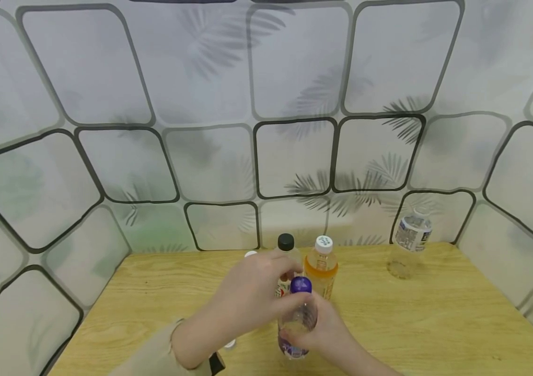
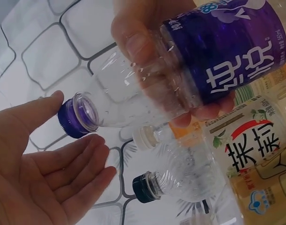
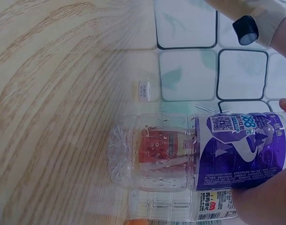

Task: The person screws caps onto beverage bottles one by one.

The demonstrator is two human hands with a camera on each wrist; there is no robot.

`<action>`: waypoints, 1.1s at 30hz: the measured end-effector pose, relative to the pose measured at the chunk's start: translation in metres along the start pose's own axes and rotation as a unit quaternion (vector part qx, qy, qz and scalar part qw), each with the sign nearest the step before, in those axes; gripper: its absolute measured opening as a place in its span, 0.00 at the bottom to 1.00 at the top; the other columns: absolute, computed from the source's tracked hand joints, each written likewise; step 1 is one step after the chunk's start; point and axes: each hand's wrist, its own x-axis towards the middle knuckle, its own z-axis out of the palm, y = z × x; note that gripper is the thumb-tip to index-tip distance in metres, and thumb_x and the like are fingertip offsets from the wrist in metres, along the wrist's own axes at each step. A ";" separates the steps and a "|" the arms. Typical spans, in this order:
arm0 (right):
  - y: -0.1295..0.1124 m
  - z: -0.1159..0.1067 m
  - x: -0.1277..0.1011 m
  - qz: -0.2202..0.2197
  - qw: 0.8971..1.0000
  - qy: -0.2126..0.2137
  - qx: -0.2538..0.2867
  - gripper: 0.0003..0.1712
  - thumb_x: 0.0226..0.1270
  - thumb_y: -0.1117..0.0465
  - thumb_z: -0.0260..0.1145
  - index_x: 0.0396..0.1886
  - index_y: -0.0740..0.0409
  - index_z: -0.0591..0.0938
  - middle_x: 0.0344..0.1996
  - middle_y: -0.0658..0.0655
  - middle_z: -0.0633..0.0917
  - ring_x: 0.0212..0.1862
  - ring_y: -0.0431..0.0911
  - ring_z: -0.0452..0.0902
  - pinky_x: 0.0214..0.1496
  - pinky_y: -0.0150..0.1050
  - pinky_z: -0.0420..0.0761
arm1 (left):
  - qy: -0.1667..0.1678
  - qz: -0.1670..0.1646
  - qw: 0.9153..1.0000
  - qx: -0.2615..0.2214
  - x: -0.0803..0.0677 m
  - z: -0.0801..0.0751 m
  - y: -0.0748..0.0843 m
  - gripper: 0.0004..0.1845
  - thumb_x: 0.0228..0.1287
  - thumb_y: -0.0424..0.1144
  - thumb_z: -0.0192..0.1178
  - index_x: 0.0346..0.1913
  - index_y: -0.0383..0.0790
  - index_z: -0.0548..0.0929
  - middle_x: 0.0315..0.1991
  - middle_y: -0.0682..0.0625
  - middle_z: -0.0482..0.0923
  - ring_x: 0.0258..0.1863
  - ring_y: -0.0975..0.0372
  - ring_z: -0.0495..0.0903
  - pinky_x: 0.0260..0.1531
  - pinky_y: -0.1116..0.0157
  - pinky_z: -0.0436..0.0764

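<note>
Your right hand (image 1: 325, 329) grips the bottle (image 1: 297, 324) steady; your left hand (image 1: 252, 297), fingers apparently loose, touches its cap (image 1: 301, 284).

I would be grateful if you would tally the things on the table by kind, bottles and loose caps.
Bottles: 4 (purple-capped bottle, black-capped bottle, orange drink bottle, clear bottle)
Loose caps: 1 (white cap)
Total: 5
A white top behind the hand is too hidden to count.

Left hand (image 1: 252, 292) lies open with fingers (image 2: 63, 161) straight; right hand (image 1: 327, 329) is curled in a grip.
</note>
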 end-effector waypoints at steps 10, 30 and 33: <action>0.000 -0.001 0.000 0.001 1.000 -0.003 0.015 0.44 0.60 0.68 0.77 0.72 0.80 0.67 0.65 0.80 0.77 0.58 0.31 0.82 0.63 0.30 0.84 | -0.012 0.007 0.998 -0.059 0.003 0.003 -0.005 0.10 0.62 0.42 0.79 0.43 0.45 0.91 0.39 0.56 0.90 0.40 0.65 0.86 0.40 0.74 0.85; 0.001 0.000 0.000 0.004 1.000 0.002 0.005 0.43 0.60 0.67 0.78 0.70 0.80 0.68 0.61 0.79 0.80 0.56 0.31 0.83 0.61 0.31 0.85 | -0.050 -0.044 0.957 -0.283 0.005 0.013 -0.023 0.18 0.62 0.35 0.78 0.54 0.35 0.90 0.49 0.47 0.92 0.47 0.64 0.89 0.53 0.58 0.90; 0.000 -0.001 0.000 0.019 1.000 0.004 -0.003 0.42 0.61 0.67 0.79 0.70 0.78 0.70 0.60 0.77 0.82 0.56 0.31 0.83 0.61 0.29 0.84 | -0.016 -0.061 0.959 -0.275 0.003 0.016 -0.019 0.17 0.57 0.40 0.82 0.49 0.41 0.91 0.45 0.52 0.92 0.46 0.65 0.90 0.54 0.58 0.90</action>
